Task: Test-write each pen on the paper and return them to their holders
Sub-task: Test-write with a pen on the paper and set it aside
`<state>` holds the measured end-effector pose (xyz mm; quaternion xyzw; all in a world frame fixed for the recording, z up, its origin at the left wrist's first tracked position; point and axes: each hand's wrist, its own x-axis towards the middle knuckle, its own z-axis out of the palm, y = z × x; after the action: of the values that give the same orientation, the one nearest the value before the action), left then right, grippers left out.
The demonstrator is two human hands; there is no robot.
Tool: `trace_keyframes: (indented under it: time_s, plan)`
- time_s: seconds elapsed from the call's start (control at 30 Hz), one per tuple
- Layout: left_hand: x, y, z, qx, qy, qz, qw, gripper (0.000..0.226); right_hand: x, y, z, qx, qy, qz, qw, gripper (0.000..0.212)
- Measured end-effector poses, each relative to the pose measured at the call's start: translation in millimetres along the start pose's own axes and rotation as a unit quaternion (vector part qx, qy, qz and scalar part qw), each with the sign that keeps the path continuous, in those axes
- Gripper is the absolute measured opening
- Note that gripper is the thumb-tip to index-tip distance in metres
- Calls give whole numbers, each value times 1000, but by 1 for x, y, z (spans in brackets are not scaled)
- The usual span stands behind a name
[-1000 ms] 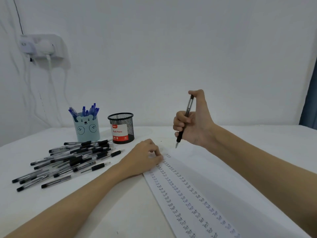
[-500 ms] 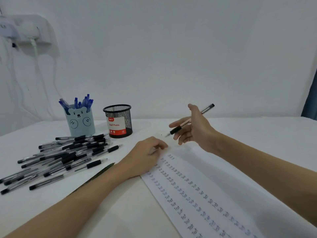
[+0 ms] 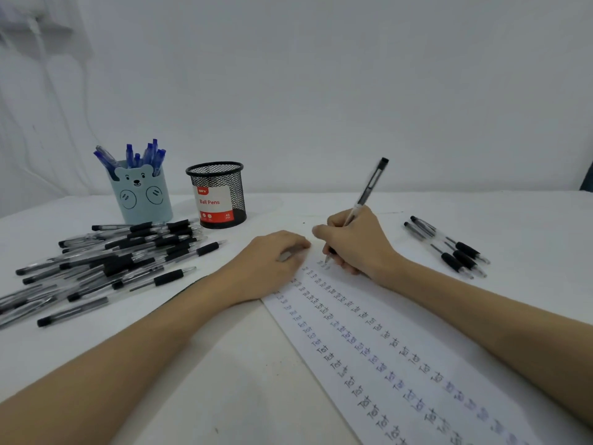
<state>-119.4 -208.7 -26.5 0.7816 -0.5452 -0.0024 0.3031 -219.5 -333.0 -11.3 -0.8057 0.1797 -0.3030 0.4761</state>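
Half a second back my right hand [image 3: 356, 242] held the pen [image 3: 362, 200] flat and off the sheet; now it grips the pen upright, tip down on the paper [image 3: 401, 364] at the head of the third column. My left hand [image 3: 272, 264] presses the paper's corner with loosely curled fingers, holding nothing. I judge I'm mid test-write; next, this pen belongs in the mesh holder [image 3: 218, 194], beside the pile of black pens [image 3: 112, 261].
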Motion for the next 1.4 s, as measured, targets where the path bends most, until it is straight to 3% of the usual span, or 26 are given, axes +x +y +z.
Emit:
trace_keyframes:
  time_s: [0.1,0.5,1.4]
  plan:
    - [-1,2,0,-13,1,0,1000,31,0,2,2,-42,-1,-27,999,56]
    - [-2,2,0,1,-2,-7,1000,31,1,4,4,-67,-9,-69,995,51]
    - [-2,5,-2,20,-14,-13,1000,32,1,2,3,-63,0,-44,997,45]
